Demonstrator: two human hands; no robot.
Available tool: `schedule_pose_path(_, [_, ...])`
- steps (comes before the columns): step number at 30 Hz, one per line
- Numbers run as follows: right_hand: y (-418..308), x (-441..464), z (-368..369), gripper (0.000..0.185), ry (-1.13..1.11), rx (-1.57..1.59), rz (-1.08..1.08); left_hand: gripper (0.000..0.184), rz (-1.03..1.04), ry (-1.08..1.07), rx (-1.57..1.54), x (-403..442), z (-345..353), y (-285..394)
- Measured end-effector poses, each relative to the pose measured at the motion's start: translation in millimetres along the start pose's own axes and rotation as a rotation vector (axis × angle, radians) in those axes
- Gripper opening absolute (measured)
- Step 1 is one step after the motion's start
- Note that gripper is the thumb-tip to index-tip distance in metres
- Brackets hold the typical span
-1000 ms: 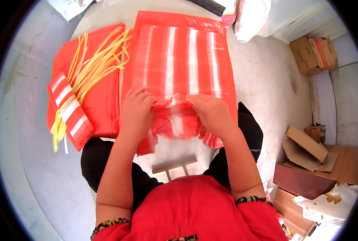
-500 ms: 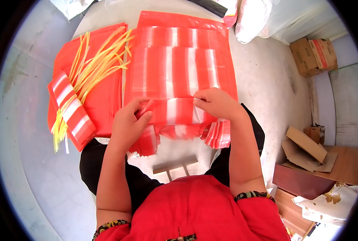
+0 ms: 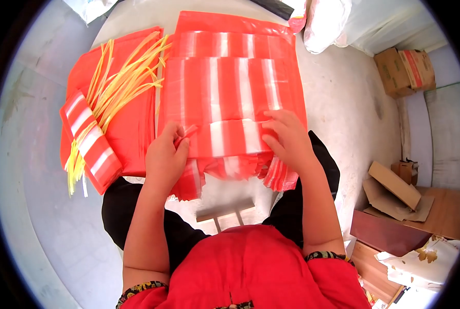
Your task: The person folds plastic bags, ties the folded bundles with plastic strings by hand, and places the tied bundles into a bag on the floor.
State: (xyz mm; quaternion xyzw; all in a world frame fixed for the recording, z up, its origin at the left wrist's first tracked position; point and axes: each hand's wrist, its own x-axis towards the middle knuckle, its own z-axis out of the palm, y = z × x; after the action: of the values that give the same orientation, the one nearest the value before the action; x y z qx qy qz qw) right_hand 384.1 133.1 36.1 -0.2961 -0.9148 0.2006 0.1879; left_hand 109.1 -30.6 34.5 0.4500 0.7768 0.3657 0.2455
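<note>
Red and white striped plastic sheets [image 3: 230, 87] lie stacked in front of me, with a folded flap across the near end. My left hand [image 3: 167, 152] pinches the left edge of that flap between thumb and fingers. At the flap's right side is my right hand [image 3: 289, 139], fingers apart and resting at the plastic. Crumpled striped ends hang below the flap over the near edge. To the left, yellow ties [image 3: 127, 77] are spread over a pile of plain red plastic [image 3: 132, 123]. A rolled striped bundle [image 3: 92, 139], tied with yellow strips, lies on the pile's left side.
Cardboard boxes [image 3: 404, 72] stand at the far right. An opened carton [image 3: 395, 193] lies on a brown wooden cabinet [image 3: 446, 211] at the right. A white plastic-wrapped package [image 3: 323, 26] is beyond the sheets. Below the sheets, a small stool [image 3: 224, 211] shows between my knees.
The top sheet's near end has been folded over into a flat flap, and its far edge has come nearer. My hands have moved apart; my right hand's fingers have opened.
</note>
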Motion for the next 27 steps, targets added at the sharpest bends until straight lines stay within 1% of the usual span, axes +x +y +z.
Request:
schedule_pose_path(2, [-2, -20, -7, 0.037, -0.033, -0.069, -0.073, 0.012, 0.003, 0.008, 0.009, 0, 0, 1])
schedule_pose_path(4, [-7, -30, -9, 0.039, -0.047, -0.094, -0.078, 0.011, 0.001, 0.011, -0.002, -2, 2, 1])
schedule_pose_path(7, [-3, -36, -8, 0.041, -0.038, -0.121, -0.085, 0.012, 0.084, 0.043, 0.097, -4, 5, 1])
schedule_pose_path(10, [0, -33, -8, 0.043, -0.043, -0.094, -0.044, 0.019, 0.155, 0.068, 0.206, -8, 4, 0])
schedule_pose_path(13, [5, -30, -9, 0.045, -0.061, -0.041, 0.028, 0.032, 0.123, -0.024, 0.269, -16, -11, 17])
schedule_pose_path(16, [12, -30, -12, 0.046, -0.065, 0.014, 0.096, 0.042, 0.145, -0.082, 0.270, -20, -19, 18])
schedule_pose_path(19, [11, -29, -15, 0.044, -0.045, 0.091, 0.151, 0.048, 0.175, -0.088, 0.231, -20, -19, 9])
schedule_pose_path(22, [9, -29, -18, 0.041, -0.024, 0.106, 0.166, 0.050, 0.255, -0.056, 0.213, -21, -18, 2])
schedule_pose_path(27, [10, -34, -23, 0.039, -0.039, 0.129, 0.201, 0.043, 0.380, 0.022, 0.223, -22, -16, -3])
